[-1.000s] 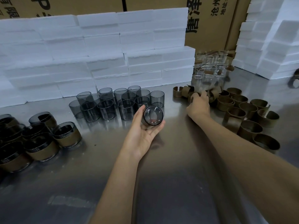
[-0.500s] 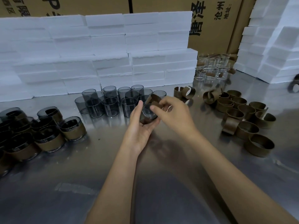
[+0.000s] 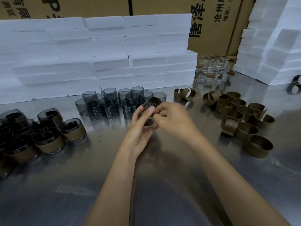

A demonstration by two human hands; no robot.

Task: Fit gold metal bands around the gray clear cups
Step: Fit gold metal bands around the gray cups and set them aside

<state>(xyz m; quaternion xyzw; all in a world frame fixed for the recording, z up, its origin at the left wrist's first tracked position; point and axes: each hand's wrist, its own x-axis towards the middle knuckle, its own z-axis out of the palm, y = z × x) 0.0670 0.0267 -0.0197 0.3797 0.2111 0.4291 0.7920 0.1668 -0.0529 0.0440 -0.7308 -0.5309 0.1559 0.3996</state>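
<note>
Left hand point(image 3: 140, 128) cradles the gray cup point(image 3: 149, 110); right hand point(image 3: 172, 118) pinches the gold band point(image 3: 154, 100), which could spring off or slip.

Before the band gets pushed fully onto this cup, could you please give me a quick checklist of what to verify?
1. Left hand cradles the gray cup: ok.
2. Right hand pinches the gold band at the cup: ok.
3. Band fully seated around the cup: cannot tell, fingers hide it.
4. Spare bands available at right: ok.
5. Room beside finished cups at left: ok.
</note>
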